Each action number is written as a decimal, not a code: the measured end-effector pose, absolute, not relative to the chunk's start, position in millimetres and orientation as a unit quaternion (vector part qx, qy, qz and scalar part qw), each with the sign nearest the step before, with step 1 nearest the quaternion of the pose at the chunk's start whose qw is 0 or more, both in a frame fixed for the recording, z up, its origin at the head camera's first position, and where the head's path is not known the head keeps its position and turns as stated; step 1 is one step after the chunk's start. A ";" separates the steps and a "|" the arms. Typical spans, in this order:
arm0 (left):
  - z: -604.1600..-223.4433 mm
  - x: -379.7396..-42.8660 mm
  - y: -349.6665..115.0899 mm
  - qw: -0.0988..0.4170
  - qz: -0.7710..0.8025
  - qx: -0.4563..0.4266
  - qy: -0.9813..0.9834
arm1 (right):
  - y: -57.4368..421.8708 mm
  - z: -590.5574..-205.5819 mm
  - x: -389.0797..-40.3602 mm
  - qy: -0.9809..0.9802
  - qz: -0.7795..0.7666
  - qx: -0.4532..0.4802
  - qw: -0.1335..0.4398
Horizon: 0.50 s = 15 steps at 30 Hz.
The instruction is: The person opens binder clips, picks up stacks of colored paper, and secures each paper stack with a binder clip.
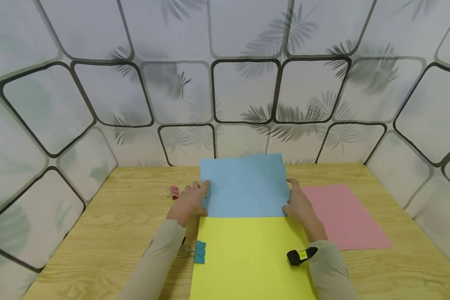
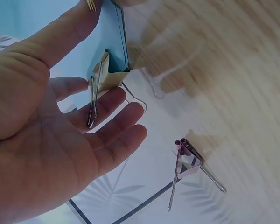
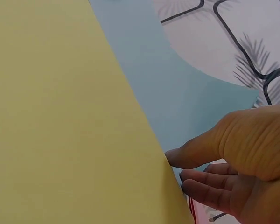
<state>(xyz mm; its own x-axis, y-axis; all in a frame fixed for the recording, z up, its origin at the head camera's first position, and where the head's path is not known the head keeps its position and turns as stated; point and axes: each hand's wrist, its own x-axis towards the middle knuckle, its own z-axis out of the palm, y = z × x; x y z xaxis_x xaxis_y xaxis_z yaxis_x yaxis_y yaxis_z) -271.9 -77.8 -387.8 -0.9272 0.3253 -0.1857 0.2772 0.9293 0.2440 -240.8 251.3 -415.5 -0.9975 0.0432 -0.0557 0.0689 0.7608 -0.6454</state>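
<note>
Evidently paper work, watched through my remote feeds. Blue paper [image 1: 243, 187] sits between both hands, toward the back of the table [image 1: 116, 233], its near edge along the far end of the yellow paper [image 1: 247, 258]. From the head view its far edge overlaps the wall [image 1: 243, 91], so I read it as tilted up; how high, I can't judge.

Right hand [image 1: 301, 204]: pinching the blue paper by its near right corner, thumb on the face, fingers at the side edge. Left hand [image 1: 190, 202]: thumb and fingers spread apart around a yellow clip [image 2: 111, 78] on the left edge; cannot tell whether any fingertip squeezes the paper.

Handling, my estimate: light, stiffer than one loose sheet since the edge seems layered, yet bendable. Smooth faces, so layers may slide. Creased corners are the main risk. I'd take hold by both side edges, low down, thumbs on the face, light even pressure, fingers clear of the clip.

Nearby: teal clip [image 1: 200, 252] on the yellow paper's left edge, pink clip [image 1: 174, 192] lying on the table to the left, pink paper [image 1: 348, 221] flat to the right.
</note>
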 end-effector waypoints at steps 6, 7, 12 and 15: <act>-384.6 -271.2 -74.7 0.110 0.087 0.159 0.977 | 251.4 -414.3 -240.9 0.940 -0.339 0.030 0.018; -384.4 -271.0 -74.1 0.111 0.082 0.159 0.978 | 251.3 -414.4 -240.8 0.941 -0.337 0.028 0.020; -384.3 -271.1 -71.6 0.110 0.063 0.156 0.980 | 250.2 -414.6 -239.2 0.950 -0.310 0.012 0.026; -384.0 -272.1 -70.5 0.108 0.061 0.156 0.980 | 249.8 -414.6 -237.8 0.956 -0.293 0.005 0.027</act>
